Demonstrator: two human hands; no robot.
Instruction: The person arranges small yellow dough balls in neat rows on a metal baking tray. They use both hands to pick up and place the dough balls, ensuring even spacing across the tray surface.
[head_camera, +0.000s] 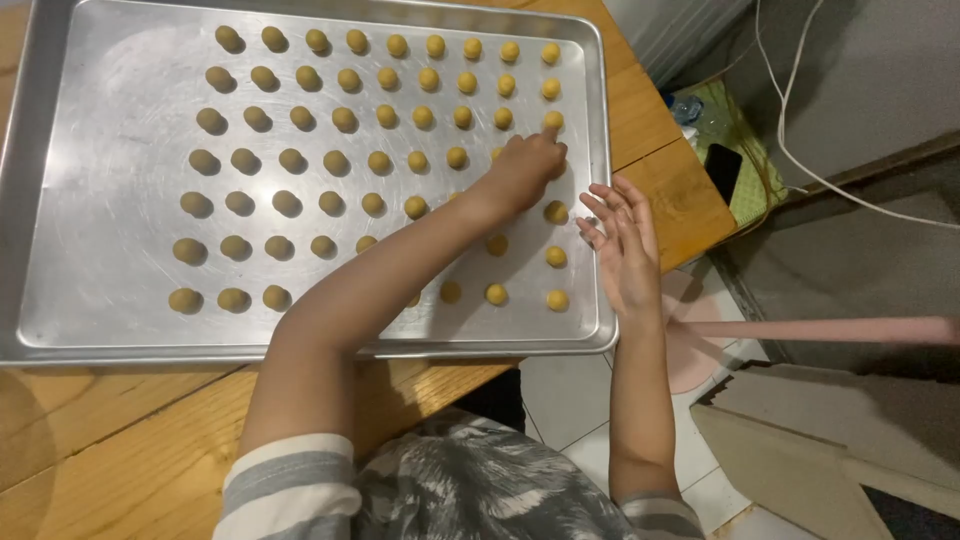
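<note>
Your baking tray (60, 300) lies on the wooden table (110, 430), filling most of its far side. Rows of dough balls (300, 160) sit in the tray, running left to right. Your left hand (525, 170) reaches across the tray's right part, its fingertip at the ball (553, 120) in the rightmost column. Your right hand (622, 245) hangs just beside the tray's right rim. Right of the table, on the floor, a phone (722, 170) lies on a cloth (750, 190).
</note>
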